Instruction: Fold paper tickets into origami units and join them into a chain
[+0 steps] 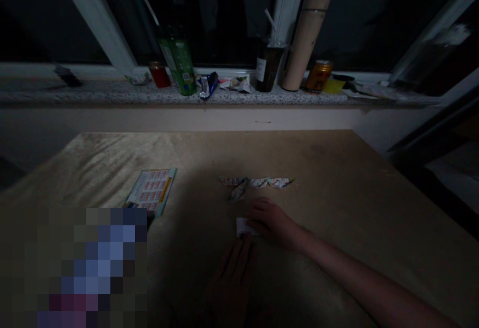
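A small whitish piece of folded paper (243,226) lies on the tabletop, its right part covered by my right hand (275,222). The fingers of that hand are bent over the paper and close on it. From the near side my left hand (236,263) reaches in, fingers stretched out flat, tips at the paper's lower edge. Just beyond both hands are several printed, folded wrapper strips (258,183), lying roughly in a row, with one slanting toward me. The light is dim, so the fingertips are hard to make out.
A printed card (151,191) lies left on the table (322,161). On the stone windowsill (224,97) stand a green carton (181,64), a dark cup with a straw (266,69), a tall pinkish flask (305,44), an orange can (318,76) and crumpled wrappers (208,84). The lower left is pixelated.
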### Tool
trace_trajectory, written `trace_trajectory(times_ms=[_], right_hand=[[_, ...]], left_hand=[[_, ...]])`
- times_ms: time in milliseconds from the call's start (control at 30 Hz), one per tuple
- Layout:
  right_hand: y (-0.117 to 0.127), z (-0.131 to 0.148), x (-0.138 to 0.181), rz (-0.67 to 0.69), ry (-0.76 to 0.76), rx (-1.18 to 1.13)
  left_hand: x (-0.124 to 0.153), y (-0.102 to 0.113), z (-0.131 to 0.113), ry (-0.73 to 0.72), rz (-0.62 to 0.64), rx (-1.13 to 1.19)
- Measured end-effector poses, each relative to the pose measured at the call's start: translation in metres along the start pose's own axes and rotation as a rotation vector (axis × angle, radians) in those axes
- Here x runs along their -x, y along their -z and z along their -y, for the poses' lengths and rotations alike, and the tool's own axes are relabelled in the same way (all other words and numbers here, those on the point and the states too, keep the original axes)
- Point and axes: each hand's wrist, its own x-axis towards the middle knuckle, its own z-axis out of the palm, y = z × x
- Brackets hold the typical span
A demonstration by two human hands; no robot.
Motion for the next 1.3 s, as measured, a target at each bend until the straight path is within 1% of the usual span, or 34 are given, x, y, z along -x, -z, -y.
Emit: trace_trajectory(times_ms=[200, 367, 533, 767, 933, 1033, 1300], right_hand=[[0.001, 0.001, -0.005, 0.035, 0.006, 0.037], [0.0, 0.003, -0.007, 0.028, 0.0, 0.083], [-0.006, 0.001, -0.005, 0.014, 0.011, 0.15], [-0.011, -0.001, -0.003, 0.034, 0.036, 0.207], [-0.012, -0.003, -0.003, 0.021, 0.064, 0.212], [-0.011, -0.003, -0.003, 0.024, 0.073, 0.211], [-0.007, 0.0, -0.004, 0.043, 0.021, 0.24]], left_hand=[[-0.001, 0.004, -0.002, 0.023, 0.016, 0.052], [-0.002, 0.011, -0.002, 0.027, 0.038, 0.08], [-0.006, 0.015, -0.002, 0.021, 0.067, 0.065], [0.0, 0.009, -0.003, 0.094, 0.034, -0.007], [0.001, 0.008, -0.003, 0.053, -0.01, 0.03], [0.001, 0.009, -0.003, 0.052, -0.001, 0.041], [0.002, 0.004, -0.002, 0.038, -0.005, -0.005]])
